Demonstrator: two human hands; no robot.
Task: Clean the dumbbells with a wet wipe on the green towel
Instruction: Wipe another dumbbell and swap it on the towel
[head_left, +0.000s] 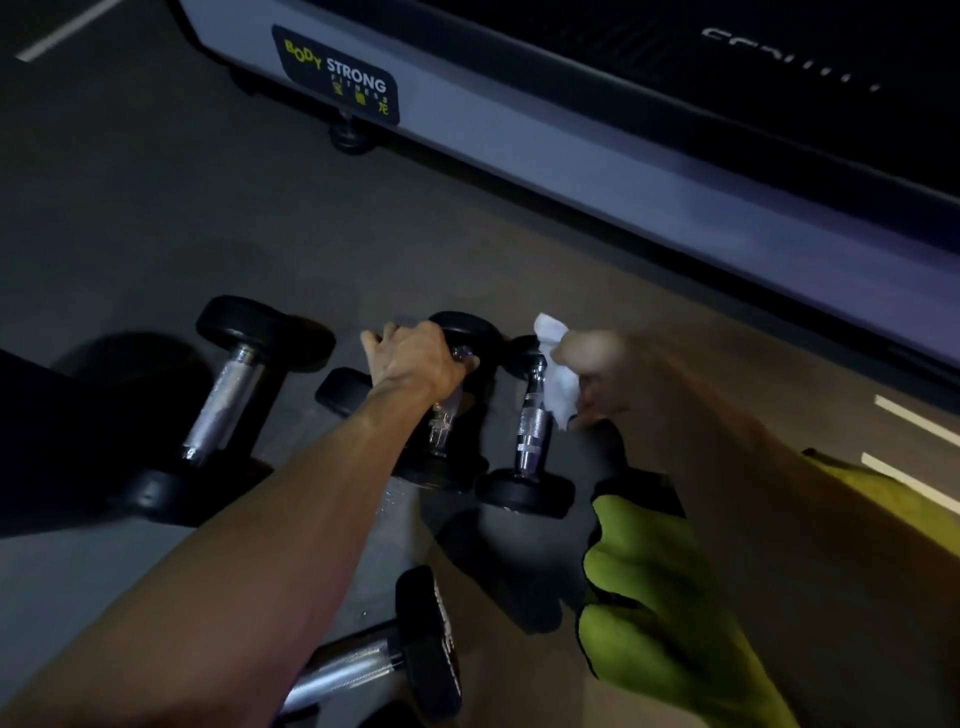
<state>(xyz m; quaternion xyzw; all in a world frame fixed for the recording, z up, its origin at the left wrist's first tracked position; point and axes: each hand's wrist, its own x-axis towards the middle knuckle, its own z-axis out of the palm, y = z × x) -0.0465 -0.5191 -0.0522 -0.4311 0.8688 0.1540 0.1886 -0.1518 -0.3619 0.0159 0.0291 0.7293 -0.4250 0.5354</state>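
The person crouches over a cluster of dumbbells on the floor (171, 218), beside the grey base of a treadmill (571, 156). The left hand (415, 356) is curled round the chrome bar of the middle dumbbell (457, 332), its fingers wrapped over the grip near the far head. The right hand (592, 374), blurred, pinches a crumpled white wet wipe (558, 379) just beside the handle of the neighbouring dumbbell (530, 431); whether the wipe touches the bar I cannot tell.

This looks to me like the fetching step: one weight grasped, the wipe ready. The green towel (670, 623) lies nearer the person on the right, partly under the right forearm, and no dumbbell visibly rests on it. The next move probably calls for lifting the held dumbbell clear of its neighbours and carrying it across to the towel.

Room is tight. The two dumbbells sit close together, a larger dumbbell (228, 395) lies to the left and another dumbbell (384, 654) near the left forearm. The treadmill edge bounds the far side; open floor lies further left.
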